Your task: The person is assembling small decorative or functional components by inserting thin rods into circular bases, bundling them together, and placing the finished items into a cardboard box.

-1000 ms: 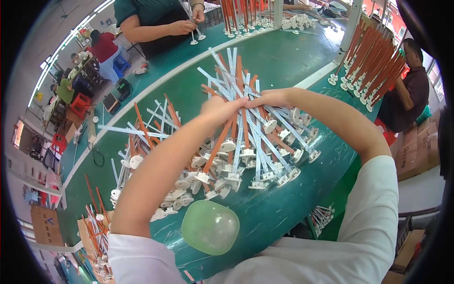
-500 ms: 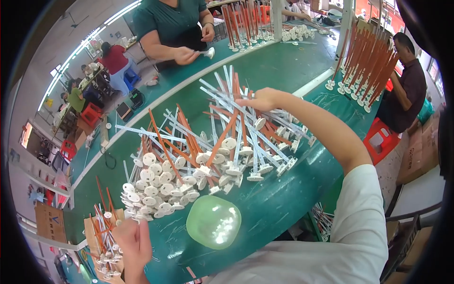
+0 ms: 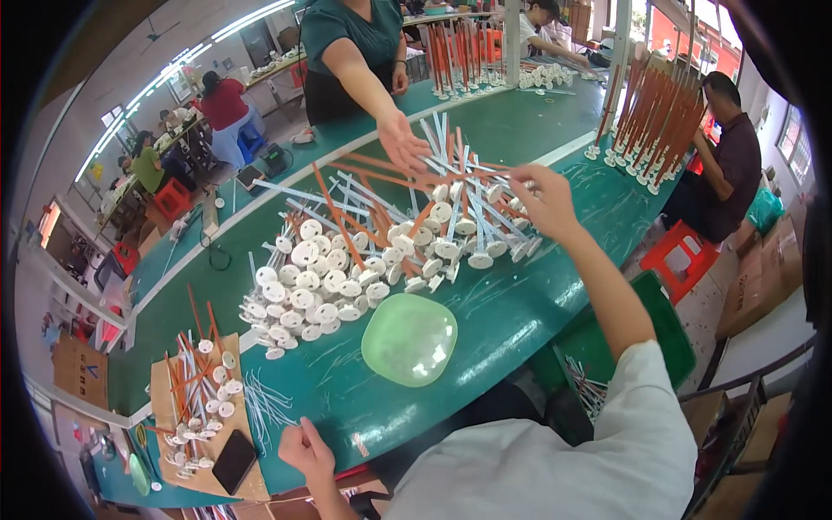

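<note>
My right hand point(image 3: 546, 201) is at the right side of a heap of white round-based pieces point(image 3: 325, 282) with white and orange strips. Its fingers are pinched on the ends of orange strips point(image 3: 468, 173) lying across the heap. Opposite, a co-worker's open hand point(image 3: 403, 143) reaches over the same strips, palm up. My left hand point(image 3: 308, 451) is curled at the near edge of the green table; what it holds, if anything, is hidden. A pale green plastic dish point(image 3: 409, 340) lies between my arms, in front of the heap.
Left of my left hand, a cardboard sheet point(image 3: 247, 481) bears more stripped pieces and a black phone point(image 3: 235, 462). Thin white ties point(image 3: 267, 400) lie beside it. Racked orange strips point(image 3: 663, 121) stand at the right, near a seated person. A green crate point(image 3: 663, 325) sits below the table's right edge.
The co-worker's hand has come over the heap, without the white piece it held. My right hand has shifted right, from upright strips to orange ones. My left hand has moved right, away from the heap.
</note>
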Motion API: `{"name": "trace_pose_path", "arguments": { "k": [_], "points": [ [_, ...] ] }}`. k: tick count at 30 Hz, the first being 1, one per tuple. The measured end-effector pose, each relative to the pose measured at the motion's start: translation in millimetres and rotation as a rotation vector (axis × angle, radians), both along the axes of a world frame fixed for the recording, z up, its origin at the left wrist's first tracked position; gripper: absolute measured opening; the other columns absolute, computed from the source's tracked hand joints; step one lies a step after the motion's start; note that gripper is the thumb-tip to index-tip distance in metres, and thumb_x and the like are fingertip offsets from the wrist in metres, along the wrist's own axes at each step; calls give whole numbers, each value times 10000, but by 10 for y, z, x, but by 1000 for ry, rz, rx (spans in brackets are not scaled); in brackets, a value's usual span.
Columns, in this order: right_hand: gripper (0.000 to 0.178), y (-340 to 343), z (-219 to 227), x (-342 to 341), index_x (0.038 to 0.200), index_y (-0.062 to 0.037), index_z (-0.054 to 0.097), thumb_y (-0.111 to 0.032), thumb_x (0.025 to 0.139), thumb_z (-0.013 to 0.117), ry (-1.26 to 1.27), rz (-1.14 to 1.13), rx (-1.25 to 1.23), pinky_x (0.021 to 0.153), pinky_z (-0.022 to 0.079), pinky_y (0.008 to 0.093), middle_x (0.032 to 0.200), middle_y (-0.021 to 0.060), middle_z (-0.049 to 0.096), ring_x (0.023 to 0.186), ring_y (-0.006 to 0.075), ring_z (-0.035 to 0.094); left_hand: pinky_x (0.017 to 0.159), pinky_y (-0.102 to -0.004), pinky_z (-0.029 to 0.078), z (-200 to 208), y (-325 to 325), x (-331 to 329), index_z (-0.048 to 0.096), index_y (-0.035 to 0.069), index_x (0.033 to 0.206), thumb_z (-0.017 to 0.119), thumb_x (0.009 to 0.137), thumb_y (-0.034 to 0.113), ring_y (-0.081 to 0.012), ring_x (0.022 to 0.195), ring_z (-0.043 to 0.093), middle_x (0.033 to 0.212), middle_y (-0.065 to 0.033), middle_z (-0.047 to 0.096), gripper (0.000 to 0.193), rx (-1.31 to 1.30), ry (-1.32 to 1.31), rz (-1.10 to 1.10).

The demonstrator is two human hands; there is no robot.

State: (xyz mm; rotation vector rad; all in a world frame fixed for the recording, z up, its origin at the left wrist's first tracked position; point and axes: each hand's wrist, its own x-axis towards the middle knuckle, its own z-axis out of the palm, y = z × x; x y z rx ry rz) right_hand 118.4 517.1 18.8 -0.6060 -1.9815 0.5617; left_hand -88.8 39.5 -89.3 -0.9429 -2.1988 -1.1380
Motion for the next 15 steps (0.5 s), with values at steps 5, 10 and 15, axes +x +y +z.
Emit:
{"name": "trace_pose_path", "arguments": {
  "k": [5,10,15],
  "points": [
    [89,-1084,-492,548,869,19,664,-20,794,692,135,-103,105,663,499,275,831,96,683,711,147,630,443,-348,211,26,23,5,377,27,558,630,882,78,-178,436,309,495,-77,353,414,63,-27,20],
    [52,-1361,-597,593,830,12,660,-6,790,688,168,-228,33,638,488,271,775,99,668,683,152,623,433,-337,229,-9,41,7,402,37,547,686,809,55,-183,423,356,495,-69,384,387,-5,-10,-146],
    [316,-606,118,-272,980,-58,672,58,686,682,28,-23,624,771,516,379,927,93,679,873,295,640,430,-363,272,103,67,22,413,61,542,712,753,21,-249,434,401,491,-69,398,368,-96,-1,-288]
  ]
}}
